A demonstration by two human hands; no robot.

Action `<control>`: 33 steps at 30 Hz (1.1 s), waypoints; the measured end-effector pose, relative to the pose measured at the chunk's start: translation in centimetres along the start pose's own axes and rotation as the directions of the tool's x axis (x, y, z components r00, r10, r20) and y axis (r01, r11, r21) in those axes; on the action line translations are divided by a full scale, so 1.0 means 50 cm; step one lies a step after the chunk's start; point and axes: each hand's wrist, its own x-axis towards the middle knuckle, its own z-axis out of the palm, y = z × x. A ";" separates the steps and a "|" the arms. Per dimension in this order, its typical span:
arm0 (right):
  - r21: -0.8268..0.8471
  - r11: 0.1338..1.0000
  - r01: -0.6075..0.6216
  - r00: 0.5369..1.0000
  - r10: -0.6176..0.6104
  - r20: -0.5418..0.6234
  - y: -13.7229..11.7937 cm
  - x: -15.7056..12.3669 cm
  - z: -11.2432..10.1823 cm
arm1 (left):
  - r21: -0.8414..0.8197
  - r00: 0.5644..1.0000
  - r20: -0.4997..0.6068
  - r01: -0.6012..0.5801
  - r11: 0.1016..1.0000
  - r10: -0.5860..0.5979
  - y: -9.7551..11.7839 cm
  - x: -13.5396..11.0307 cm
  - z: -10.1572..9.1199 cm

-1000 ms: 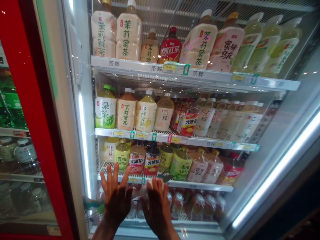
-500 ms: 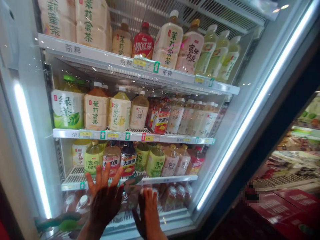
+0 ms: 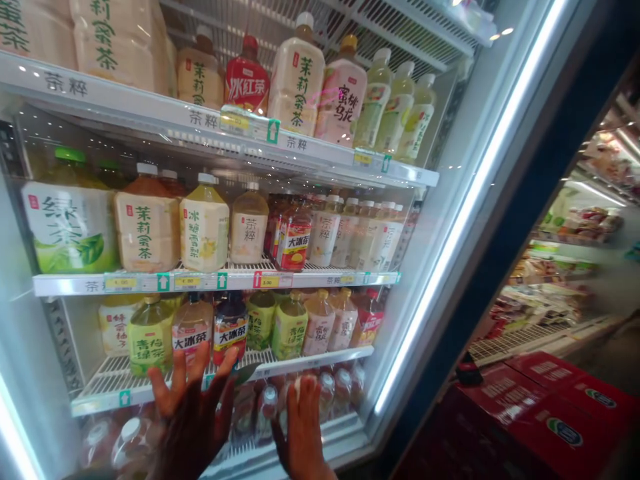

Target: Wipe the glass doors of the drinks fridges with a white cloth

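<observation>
My left hand [image 3: 195,407] is open, palm forward with fingers spread, at the lower middle of the head view. Nothing is in it, and its fingertips overlap the front of a lower shelf, near a bottle with a pink label [image 3: 193,327] and a dark bottle of iced tea [image 3: 231,327]. To its right, my right hand [image 3: 303,427] is raised with fingers stretched upward and close together, also holding nothing. Behind it are capped bottles [image 3: 327,387] on the bottom level. Whether either hand touches a surface I cannot tell.
A lit drinks cooler fills most of the view, with bottled teas on tiered shelves [image 3: 310,277]. A bright light strip [image 3: 470,200] runs down its right side. Red boxes [image 3: 540,413] are stacked at the lower right, beside another chilled display [image 3: 540,300].
The view has shifted, so the shelves appear larger and further left, and more of the red boxes shows. Both hands stay raised and open; the left appears slightly lower in the picture.
</observation>
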 end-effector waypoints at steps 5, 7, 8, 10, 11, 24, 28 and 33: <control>0.035 0.998 -0.060 0.998 0.060 0.001 0.044 0.079 -0.031 | -0.050 0.997 -0.016 0.069 0.996 -0.070 -0.005 0.004 -0.004; 0.062 0.984 -0.169 0.983 0.173 -0.068 0.073 0.180 -0.048 | -0.035 0.996 -0.020 0.082 0.996 -0.083 -0.010 0.004 -0.006; 0.076 0.976 -0.204 0.974 0.211 -0.089 0.078 0.213 -0.052 | -0.030 0.996 -0.022 0.085 0.996 -0.086 -0.012 0.004 -0.008; 0.093 0.966 -0.239 0.965 0.248 -0.091 0.062 0.217 -0.048 | -0.027 0.995 -0.026 0.091 0.996 -0.091 -0.018 0.003 -0.012; 0.092 0.967 -0.238 0.967 0.245 -0.075 0.041 0.189 -0.041 | -0.029 0.995 -0.029 0.091 0.995 -0.092 -0.020 0.002 -0.016; 0.120 0.989 -0.091 0.995 0.097 -0.039 -0.137 0.255 -0.013 | -0.061 0.992 0.006 0.128 0.990 -0.128 -0.082 -0.032 -0.068; 0.177 0.979 0.099 0.993 -0.108 0.043 -0.189 0.119 0.005 | -0.021 0.992 0.045 0.122 0.992 -0.121 -0.107 -0.046 -0.076; 0.224 0.958 0.179 0.978 -0.197 0.061 -0.248 0.143 0.000 | 0.023 0.989 0.036 0.146 0.989 -0.146 -0.130 -0.055 -0.086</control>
